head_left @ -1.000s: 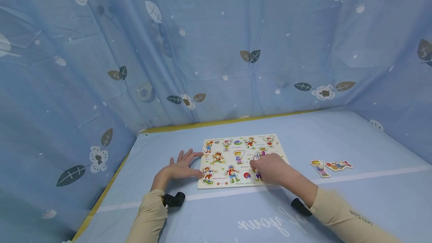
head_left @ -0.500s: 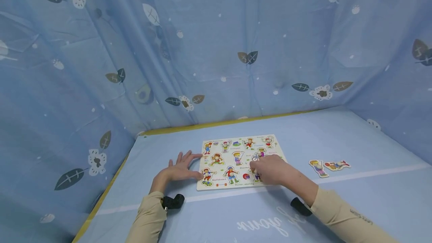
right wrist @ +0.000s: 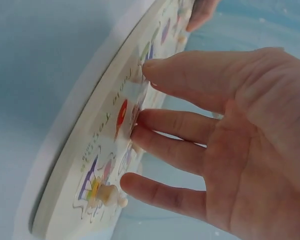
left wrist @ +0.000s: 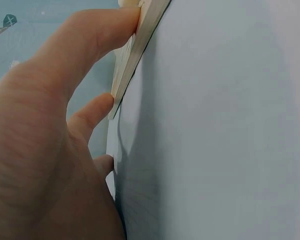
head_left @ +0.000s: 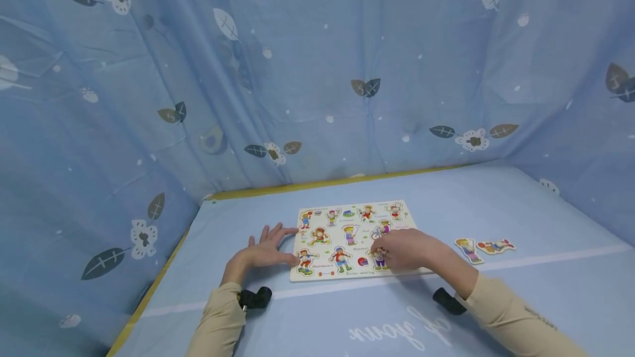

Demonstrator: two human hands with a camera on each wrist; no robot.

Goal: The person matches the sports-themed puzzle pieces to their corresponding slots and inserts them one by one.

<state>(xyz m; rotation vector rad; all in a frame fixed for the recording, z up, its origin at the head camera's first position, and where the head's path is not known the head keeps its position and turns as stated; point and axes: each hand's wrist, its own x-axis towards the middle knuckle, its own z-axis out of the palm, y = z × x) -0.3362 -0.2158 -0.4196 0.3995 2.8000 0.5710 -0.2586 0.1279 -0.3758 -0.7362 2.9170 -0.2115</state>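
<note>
A white wooden knob puzzle board [head_left: 324,276] lies flat, printed with sports words and set with several figure pieces. My left hand [head_left: 263,249] has its fingers spread, thumb and index fingertip touching the board's left edge; the left wrist view shows the thumb against the board's side [left wrist: 140,47]. My right hand [head_left: 404,249] is over the board's lower right, beside a figure piece [head_left: 380,260] in the bottom row. In the right wrist view its fingers [right wrist: 175,150] are fairly straight, tips touching the board, thumb apart from them. Another knobbed piece [right wrist: 97,195] sits below the little finger.
Two loose figure pieces lie right of the board: one with a yellow cap [head_left: 468,250], another on its side [head_left: 496,246]. A blue cloth with a white stripe covers the table [head_left: 248,324]. A patterned blue curtain [head_left: 317,70] hangs behind.
My right hand has shifted slightly right, uncovering more of the bottom-row piece. My left hand stays at the board's edge. The two loose pieces stay put.
</note>
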